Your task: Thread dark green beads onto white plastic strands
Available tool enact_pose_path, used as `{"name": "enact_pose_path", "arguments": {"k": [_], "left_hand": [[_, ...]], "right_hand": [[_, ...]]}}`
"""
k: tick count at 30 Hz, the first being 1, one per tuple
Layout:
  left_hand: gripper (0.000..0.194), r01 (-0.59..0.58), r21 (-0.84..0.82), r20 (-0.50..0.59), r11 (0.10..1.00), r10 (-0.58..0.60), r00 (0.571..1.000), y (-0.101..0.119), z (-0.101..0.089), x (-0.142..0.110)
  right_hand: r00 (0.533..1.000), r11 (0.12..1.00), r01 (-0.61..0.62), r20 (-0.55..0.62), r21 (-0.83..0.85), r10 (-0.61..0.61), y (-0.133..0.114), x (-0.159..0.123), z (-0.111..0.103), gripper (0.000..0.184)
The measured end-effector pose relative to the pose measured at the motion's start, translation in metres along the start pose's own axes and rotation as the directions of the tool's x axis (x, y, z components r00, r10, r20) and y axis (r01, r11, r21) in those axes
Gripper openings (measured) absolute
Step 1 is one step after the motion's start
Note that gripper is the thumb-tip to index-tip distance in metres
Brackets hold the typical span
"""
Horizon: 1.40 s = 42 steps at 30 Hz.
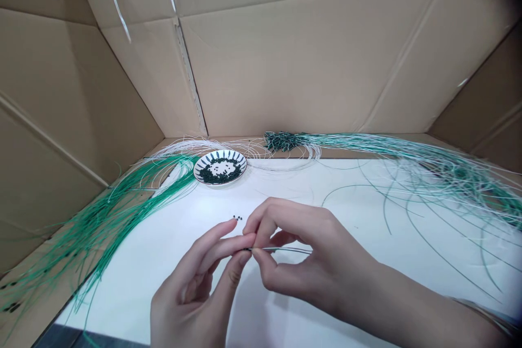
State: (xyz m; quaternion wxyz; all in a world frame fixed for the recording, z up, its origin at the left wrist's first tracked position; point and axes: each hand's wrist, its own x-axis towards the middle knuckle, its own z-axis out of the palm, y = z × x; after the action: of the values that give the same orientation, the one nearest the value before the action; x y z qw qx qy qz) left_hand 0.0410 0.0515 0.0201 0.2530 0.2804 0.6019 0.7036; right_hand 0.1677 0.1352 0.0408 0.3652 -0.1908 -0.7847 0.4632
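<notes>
My left hand (199, 283) is closed in a pinch, its thumb and index fingertip pressed on a tiny dark bead (247, 249). My right hand (314, 250) meets it fingertip to fingertip and pinches a pair of thin strands (291, 249), one pale and one dark, that run back under its palm. Whether the strands pass through the bead is hidden by the fingers. Just beyond the left fingertips, several loose dark beads (237, 218) lie on the white board (179, 228).
Behind my hands stands a blue-striped white dish (199, 166) of dark beads. Green strands (122, 217) spread at left. A long bundle of green and white strands (387, 144) with a dark beaded end (281, 141) runs right. Cardboard walls (302, 65) enclose the board.
</notes>
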Motion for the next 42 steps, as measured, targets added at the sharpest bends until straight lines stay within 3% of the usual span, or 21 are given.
{"name": "enact_pose_path", "arguments": {"k": [6,8,12,17,23,32,37,42], "left_hand": [[0.038,0.146,-0.135,0.117,0.98,-0.131,0.984,-0.012,-0.01,0.014],[0.04,0.202,-0.183,0.146,0.962,-0.177,0.973,-0.012,-0.009,0.016],[0.039,0.237,-0.294,0.106,0.926,-0.215,0.971,-0.001,0.0,0.012],[0.043,0.256,-0.334,0.083,0.907,-0.243,0.967,0.007,0.005,0.009],[0.041,0.327,-0.381,0.168,0.865,-0.283,0.944,0.0,0.002,0.01],[0.04,0.501,-0.55,0.306,0.668,-0.396,0.865,-0.007,0.01,-0.002],[0.034,0.549,-0.562,0.359,0.619,-0.416,0.836,-0.01,0.009,-0.004],[0.036,0.605,-0.627,0.398,0.491,-0.465,0.791,-0.016,0.012,-0.01]], "right_hand": [[0.979,0.958,-0.199,0.095,0.208,0.182,-0.002,0.004,-0.004,0.014],[0.96,0.91,-0.276,0.124,0.309,0.25,-0.002,0.006,-0.004,0.018],[0.928,0.792,-0.373,0.188,0.484,0.322,0.002,0.007,-0.001,0.031],[0.932,0.771,-0.36,0.171,0.525,0.319,0.003,0.007,0.0,0.033],[0.946,0.814,-0.322,0.126,0.483,0.299,-0.001,0.004,0.001,0.028],[0.956,0.803,-0.288,0.114,0.522,0.269,-0.005,-0.002,0.003,0.02],[0.951,0.838,-0.301,0.082,0.455,0.297,-0.009,-0.003,0.004,0.017],[0.962,0.888,-0.263,0.026,0.378,0.273,-0.009,-0.005,0.008,0.015]]}}
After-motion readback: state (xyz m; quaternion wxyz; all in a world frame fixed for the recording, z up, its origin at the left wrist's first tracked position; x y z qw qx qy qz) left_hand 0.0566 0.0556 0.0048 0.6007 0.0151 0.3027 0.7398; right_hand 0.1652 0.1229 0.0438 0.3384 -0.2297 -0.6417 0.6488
